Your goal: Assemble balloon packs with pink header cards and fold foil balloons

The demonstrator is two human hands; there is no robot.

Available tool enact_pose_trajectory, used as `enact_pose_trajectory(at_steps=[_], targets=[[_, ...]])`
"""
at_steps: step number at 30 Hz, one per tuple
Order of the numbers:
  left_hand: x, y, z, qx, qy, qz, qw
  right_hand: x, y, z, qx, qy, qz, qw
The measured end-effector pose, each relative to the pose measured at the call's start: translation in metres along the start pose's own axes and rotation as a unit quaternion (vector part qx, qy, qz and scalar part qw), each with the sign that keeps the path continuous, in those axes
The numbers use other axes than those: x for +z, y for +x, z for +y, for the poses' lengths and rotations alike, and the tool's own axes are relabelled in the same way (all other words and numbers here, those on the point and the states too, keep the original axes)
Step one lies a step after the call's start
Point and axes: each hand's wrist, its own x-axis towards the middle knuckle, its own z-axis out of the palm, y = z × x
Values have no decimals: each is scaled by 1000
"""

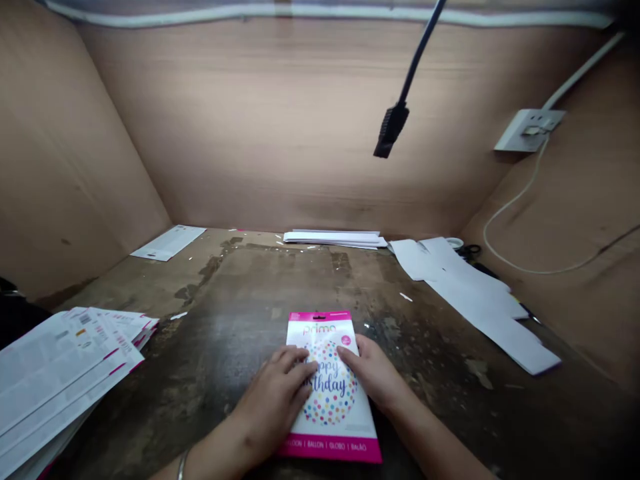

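Note:
A pink-and-white balloon packet (329, 393), printed with coloured dots and "happy birthday", lies flat on the worn wooden table (240, 300) in front of me. My left hand (277, 400) rests on its left side with the fingers stretched flat across the card. My right hand (371, 371) lies flat on its right edge, fingers pointing inward. Neither hand grips the packet; both press on it.
A fanned stack of printed packets (60, 367) lies at the left edge. White paper strips (480, 293) spread at the right, a flat white stack (335, 237) at the back, one sheet (169, 241) back left. A black lamp head (391, 129) hangs overhead; socket and cable (530, 128) on the right wall.

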Motion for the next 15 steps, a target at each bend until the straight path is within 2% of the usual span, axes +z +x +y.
enact_pose_trajectory(at_steps=[2,4,6,7,9,12,15], targets=[[1,-2,2,25,53,-45,997,-9,-4,-9,5,-57,17,998],[2,0,5,24,85,-65,994,-15,-10,-25,-10,-153,61,986],[3,2,6,19,100,-76,992,-13,-13,-40,-71,-302,94,946],[4,3,7,16,103,-81,991,-8,-14,-44,-116,-373,89,916],[6,3,6,12,101,-87,991,6,-11,-46,-205,-463,35,861],[3,5,8,-7,82,-86,993,29,-2,-30,-261,-494,-33,829],[-14,28,13,-42,56,-51,996,39,5,-11,-269,-517,-13,813]])
